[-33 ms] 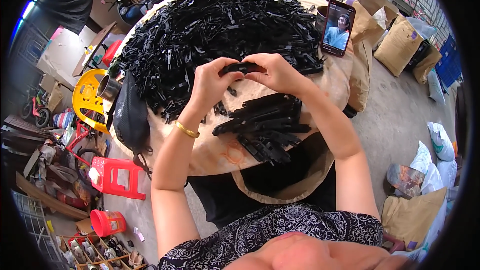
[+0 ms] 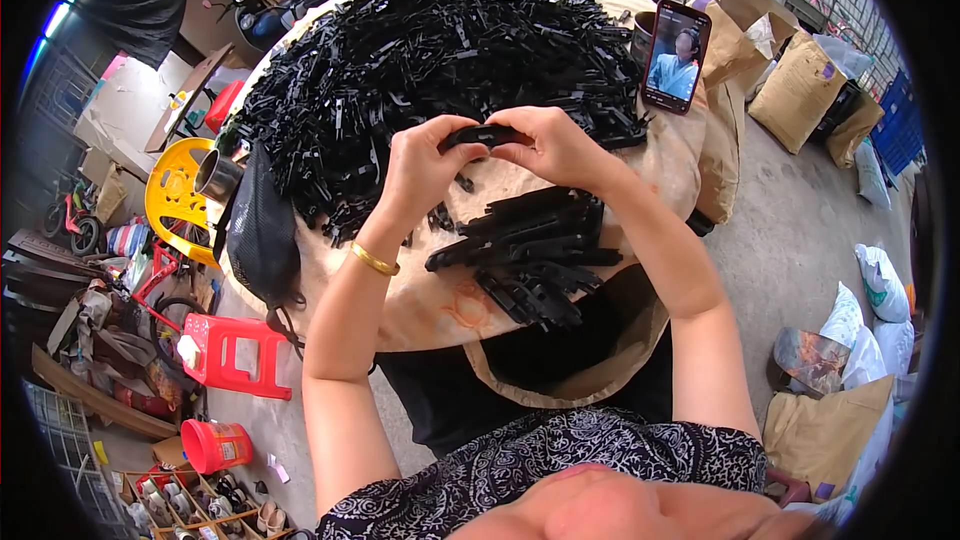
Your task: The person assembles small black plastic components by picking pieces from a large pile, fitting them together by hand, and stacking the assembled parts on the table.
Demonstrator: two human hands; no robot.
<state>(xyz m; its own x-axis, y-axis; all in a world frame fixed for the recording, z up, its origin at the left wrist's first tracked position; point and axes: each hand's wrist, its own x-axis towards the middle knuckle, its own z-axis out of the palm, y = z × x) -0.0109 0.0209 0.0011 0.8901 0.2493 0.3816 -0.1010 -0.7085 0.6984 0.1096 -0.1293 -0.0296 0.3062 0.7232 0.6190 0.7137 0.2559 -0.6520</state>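
Between both hands I hold a small, long black plastic part [image 2: 487,136] over the table. My left hand [image 2: 428,155] pinches its left end, and my right hand [image 2: 540,143] grips the right end with thumb below and fingers above. The fingers hide much of the part, so its exact kind is unclear. Beyond my hands a large heap of loose black plastic parts [image 2: 420,50] covers the far side of the round table [image 2: 420,315]. Nearer, between my forearms, lies a stack of longer black pieces [image 2: 530,240], roughly lined up.
An open brown paper sack [image 2: 490,375] hangs below the near table edge. A phone [image 2: 676,55] playing a video stands at the far right. A black mesh bag [image 2: 262,230], metal cup [image 2: 217,178], yellow chair [image 2: 175,195] and red stool [image 2: 235,355] are at left.
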